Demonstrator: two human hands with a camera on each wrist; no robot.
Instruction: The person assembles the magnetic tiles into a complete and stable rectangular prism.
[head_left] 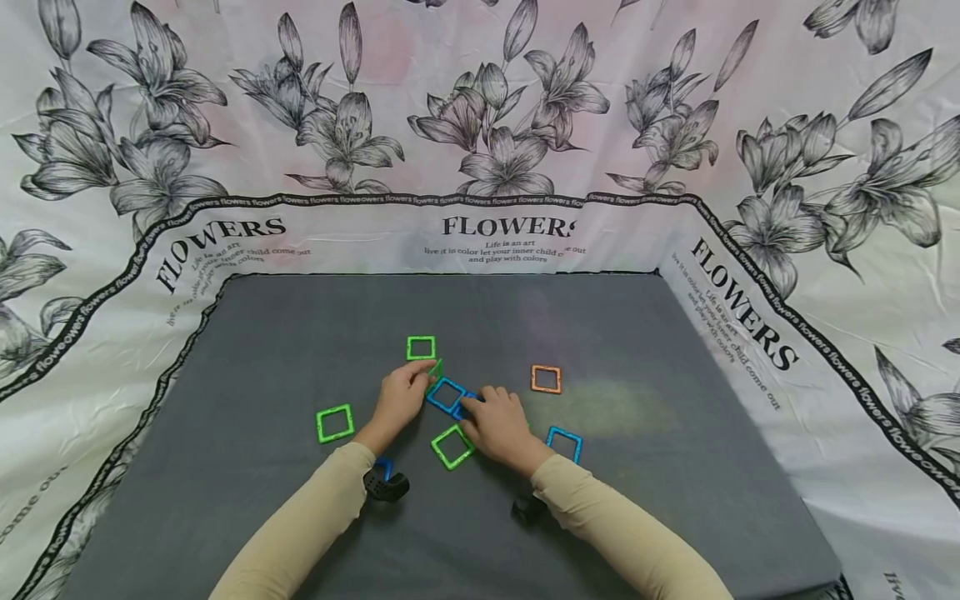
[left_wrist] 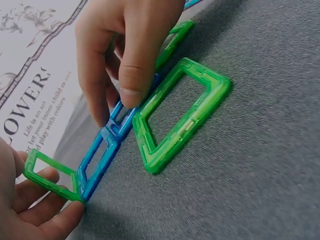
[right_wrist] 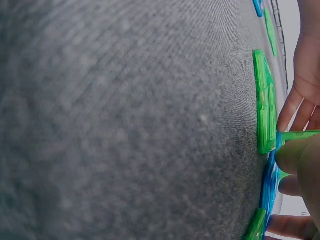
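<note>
My left hand (head_left: 400, 396) holds a small green square frame tile (left_wrist: 52, 189), tilted up, its lower edge against a blue square tile (left_wrist: 102, 170) on the grey cloth. A second blue tile (left_wrist: 129, 120) adjoins the first in a row. My right hand (head_left: 498, 421) grips this second tile between thumb and fingers, which cover much of it. Close in front lies a flat green square tile (left_wrist: 187, 122), its corner near the blue row. Another green tile (left_wrist: 175, 47) shows partly behind the right hand in the left wrist view.
Around the hands lie a green square (head_left: 421, 338) behind, a green square (head_left: 335, 437) at left, an orange square (head_left: 546, 367) at back right and a blue square (head_left: 565, 432) by the right wrist. Another blue piece (head_left: 387, 467) is partly hidden beside the left wrist. Flower-printed cloth (head_left: 495, 167) hangs behind.
</note>
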